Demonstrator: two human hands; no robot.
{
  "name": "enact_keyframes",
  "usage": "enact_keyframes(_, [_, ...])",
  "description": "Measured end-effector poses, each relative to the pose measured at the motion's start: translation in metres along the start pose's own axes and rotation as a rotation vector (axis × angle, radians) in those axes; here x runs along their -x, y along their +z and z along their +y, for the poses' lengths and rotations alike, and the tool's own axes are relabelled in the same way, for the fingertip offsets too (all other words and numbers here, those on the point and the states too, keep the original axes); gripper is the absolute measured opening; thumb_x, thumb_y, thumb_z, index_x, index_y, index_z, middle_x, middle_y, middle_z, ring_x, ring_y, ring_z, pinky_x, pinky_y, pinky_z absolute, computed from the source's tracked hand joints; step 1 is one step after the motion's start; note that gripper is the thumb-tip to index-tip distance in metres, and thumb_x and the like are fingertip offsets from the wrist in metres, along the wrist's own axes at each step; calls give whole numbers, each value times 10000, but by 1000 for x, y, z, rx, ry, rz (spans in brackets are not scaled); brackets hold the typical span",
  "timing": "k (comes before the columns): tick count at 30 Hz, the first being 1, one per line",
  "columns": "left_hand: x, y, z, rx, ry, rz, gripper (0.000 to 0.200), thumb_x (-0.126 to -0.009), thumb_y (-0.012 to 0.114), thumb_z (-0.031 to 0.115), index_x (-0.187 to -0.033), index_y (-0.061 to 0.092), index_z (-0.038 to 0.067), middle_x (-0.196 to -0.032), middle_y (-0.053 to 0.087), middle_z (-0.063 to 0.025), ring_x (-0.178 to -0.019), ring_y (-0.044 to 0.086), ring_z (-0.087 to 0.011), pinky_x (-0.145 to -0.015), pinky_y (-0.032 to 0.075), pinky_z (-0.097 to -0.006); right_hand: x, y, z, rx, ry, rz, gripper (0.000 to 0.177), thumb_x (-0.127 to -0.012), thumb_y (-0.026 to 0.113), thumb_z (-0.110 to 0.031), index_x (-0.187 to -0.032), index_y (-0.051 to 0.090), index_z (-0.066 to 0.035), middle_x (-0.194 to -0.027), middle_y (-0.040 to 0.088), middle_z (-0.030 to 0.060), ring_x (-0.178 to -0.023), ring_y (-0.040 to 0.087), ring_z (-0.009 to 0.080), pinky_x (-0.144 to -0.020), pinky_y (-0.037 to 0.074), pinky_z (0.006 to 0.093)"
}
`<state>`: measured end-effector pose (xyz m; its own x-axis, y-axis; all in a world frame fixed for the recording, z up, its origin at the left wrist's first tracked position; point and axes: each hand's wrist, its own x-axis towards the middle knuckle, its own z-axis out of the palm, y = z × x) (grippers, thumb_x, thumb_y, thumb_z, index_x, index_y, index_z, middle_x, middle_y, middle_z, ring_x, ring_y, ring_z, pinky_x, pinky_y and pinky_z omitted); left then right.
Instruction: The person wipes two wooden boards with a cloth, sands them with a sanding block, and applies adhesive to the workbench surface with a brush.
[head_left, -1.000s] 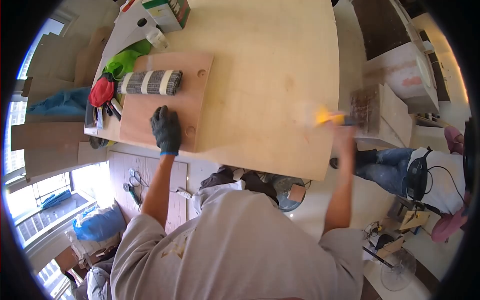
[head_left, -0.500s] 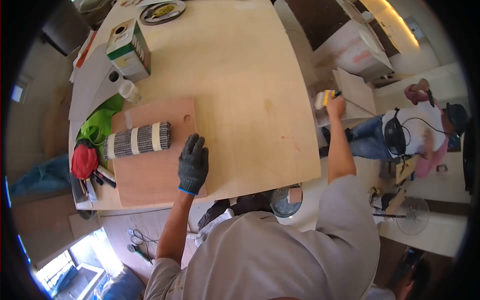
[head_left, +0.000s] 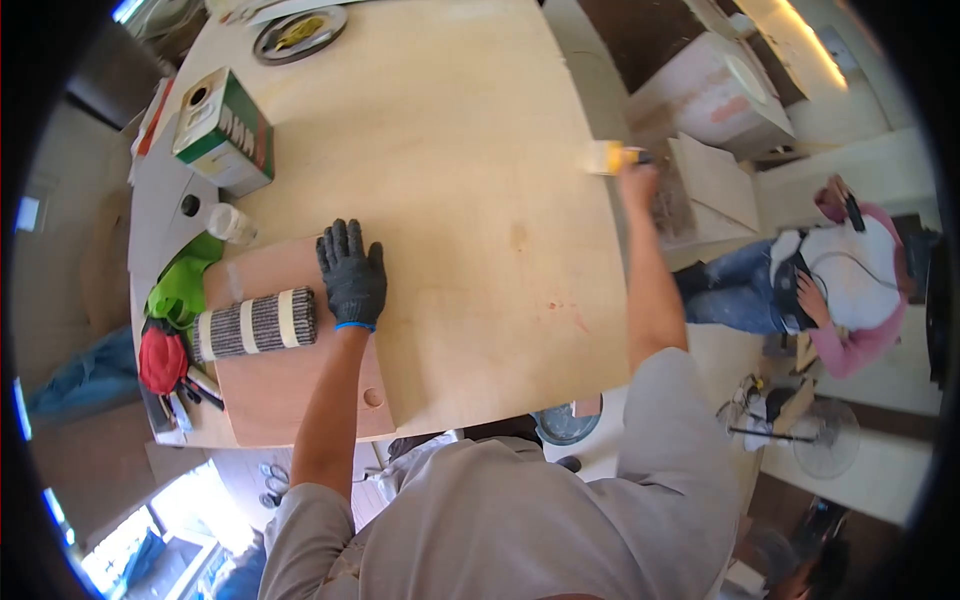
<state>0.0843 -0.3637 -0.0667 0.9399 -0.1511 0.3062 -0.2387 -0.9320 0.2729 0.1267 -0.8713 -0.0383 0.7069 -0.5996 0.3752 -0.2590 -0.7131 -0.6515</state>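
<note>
My left hand (head_left: pixel 354 280), in a dark grey work glove with a blue cuff, lies palm down with fingers spread at the right edge of a reddish-brown board (head_left: pixel 255 385). Beside it on that board is a grey striped roll (head_left: pixel 262 323) bound with pale bands. My bare right hand (head_left: pixel 639 182) is closed around a paintbrush (head_left: pixel 609 157) with a yellow body and pale bristles. Its bristles overlap the right edge of the pale wooden table (head_left: pixel 470 200) in this view.
On the table's left stand a green-and-white metal can (head_left: pixel 228 135) and a clear jar (head_left: pixel 232 224). Green cloth (head_left: pixel 187 280) and a red pouch (head_left: pixel 162 360) lie below. A round tray (head_left: pixel 265 48) sits at the far end. Another person (head_left: pixel 840 265) stands at the right.
My right hand has carried the brush upward and left to the table's edge. My left hand has shifted up along the board and its fingers have spread. The head view has shifted slightly.
</note>
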Motion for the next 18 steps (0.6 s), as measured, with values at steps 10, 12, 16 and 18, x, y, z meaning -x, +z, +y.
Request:
enact_keyframes(10, [3, 8, 3, 80, -174, 83, 695, -876, 634, 197, -1439, 306, -44, -1459, 355, -271, -1358, 314, -443, -1148, 231, -504, 144, 195, -207, -702, -72, -796, 237, -797, 712, -270, -871, 687, -45, -804, 707, 140, -809, 692, 245, -714, 540, 374])
enact_keyframes(12, [1, 9, 3, 31, -146, 55, 641, -886, 622, 226, -1409, 364, -42, -1426, 403, -271, -1348, 340, -426, -1144, 239, -505, 73, 236, -143, -320, 56, -614, 241, -813, 723, -250, -887, 646, -33, -834, 706, 115, -721, 675, 208, -657, 537, 352])
enact_keyframes(16, [-4, 3, 9, -86, -67, -12, 579, -904, 600, 261, -1370, 424, -35, -1400, 446, -260, -1336, 374, -403, -1145, 238, -509, -139, 110, 48, -95, 215, -186, 231, -856, 658, -222, -928, 697, -6, -822, 715, 132, -738, 685, 230, -621, 522, 377])
enact_keyframes(18, [-6, -1, 11, -109, -45, -35, 557, -913, 586, 275, -1357, 444, -31, -1398, 452, -256, -1331, 385, -396, -1147, 235, -513, -152, 33, 42, 305, -163, 114, 392, -909, 605, -380, -864, 684, 1, -759, 696, 180, -710, 681, 362, -600, 512, 441])
